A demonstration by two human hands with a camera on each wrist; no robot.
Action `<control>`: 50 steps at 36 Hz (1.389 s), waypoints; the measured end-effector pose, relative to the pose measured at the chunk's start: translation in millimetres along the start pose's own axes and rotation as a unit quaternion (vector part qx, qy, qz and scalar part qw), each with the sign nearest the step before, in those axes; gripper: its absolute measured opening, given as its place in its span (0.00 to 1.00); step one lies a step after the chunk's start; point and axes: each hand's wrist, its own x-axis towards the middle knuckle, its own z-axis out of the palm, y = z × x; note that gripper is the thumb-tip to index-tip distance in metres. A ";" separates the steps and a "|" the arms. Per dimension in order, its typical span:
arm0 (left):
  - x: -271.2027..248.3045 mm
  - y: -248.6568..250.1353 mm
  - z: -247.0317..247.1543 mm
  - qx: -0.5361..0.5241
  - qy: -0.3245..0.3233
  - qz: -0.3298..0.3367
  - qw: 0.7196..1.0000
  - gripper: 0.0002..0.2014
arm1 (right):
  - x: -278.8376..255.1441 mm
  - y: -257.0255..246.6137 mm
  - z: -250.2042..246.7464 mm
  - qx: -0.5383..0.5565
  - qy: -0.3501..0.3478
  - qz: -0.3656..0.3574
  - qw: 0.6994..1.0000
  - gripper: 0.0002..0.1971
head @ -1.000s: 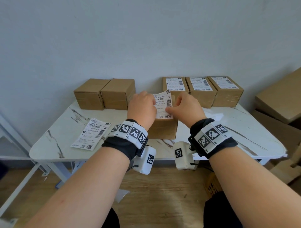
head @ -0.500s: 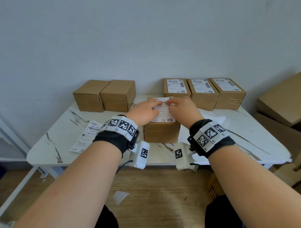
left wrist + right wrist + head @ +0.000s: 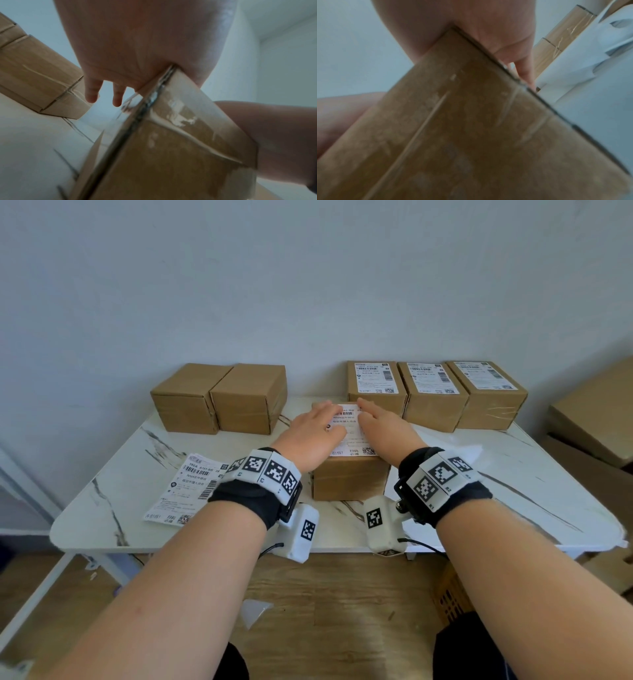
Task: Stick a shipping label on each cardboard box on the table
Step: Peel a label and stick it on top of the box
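A brown cardboard box [image 3: 349, 479] stands at the middle of the white marble table [image 3: 534, 498], with a white shipping label [image 3: 352, 436] lying flat on its top. My left hand [image 3: 310, 428] and right hand [image 3: 380, 422] both press flat on that label with straight fingers, side by side. In the left wrist view the palm [image 3: 137, 47] rests on the box's top edge [image 3: 171, 135], and the fingers [image 3: 92, 93] reach past it. The right wrist view shows the palm on the same box [image 3: 471, 128]. Two plain boxes [image 3: 219, 398] stand at the back left. Three labelled boxes [image 3: 435, 392] stand at the back right.
A small stack of spare labels [image 3: 191, 491] lies on the table at the left front. Crumpled white backing paper [image 3: 469, 451] lies right of the middle box. Large cardboard boxes [image 3: 596, 419] stand off the table's right side. Below is a wooden floor [image 3: 342, 604].
The label, held upright over the box a second ago, now lies flat on its top. Both hands have gone from pinching it to pressing it down with flat fingers.
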 end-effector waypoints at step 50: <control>-26.6 -12.5 -12.2 -0.019 0.180 -0.175 0.968 0.31 | -19.6 -15.3 9.8 0.050 0.047 -0.036 0.997 0.15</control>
